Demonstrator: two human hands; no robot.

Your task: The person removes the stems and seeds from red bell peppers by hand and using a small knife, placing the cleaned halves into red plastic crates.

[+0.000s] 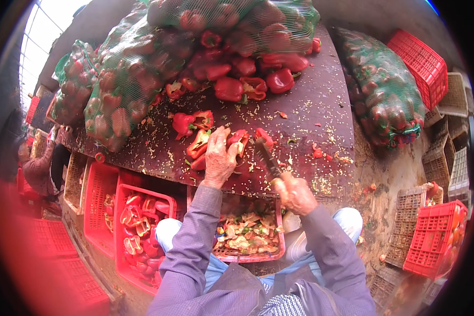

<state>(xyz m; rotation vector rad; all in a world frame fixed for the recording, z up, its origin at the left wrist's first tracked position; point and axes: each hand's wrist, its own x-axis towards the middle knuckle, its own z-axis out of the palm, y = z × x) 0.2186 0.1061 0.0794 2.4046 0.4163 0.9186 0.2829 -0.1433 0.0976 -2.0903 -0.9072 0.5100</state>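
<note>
My left hand [219,161] lies over cut red bell peppers on a dark red tabletop, its thumb against a pepper piece [240,139]. An opened pepper half [198,144] with pale ribs sits by its fingers. The palm hides whatever lies beneath it, so a grip cannot be made out. In my right hand [296,193] is a knife [269,160], its blade pointing away from me. Beside the blade tip rests another red pepper piece [264,138]. Farther left are a pepper [183,123] and a cut piece [203,119] showing its seeds.
Green mesh sacks of peppers [130,75] and loose peppers [229,89] crowd the tabletop's [320,114] far side. Below its near edge stand a crate of scraps [249,258] and a red crate [120,237] of pepper halves. Another sack [387,87] stands right. A person [39,170] sits left.
</note>
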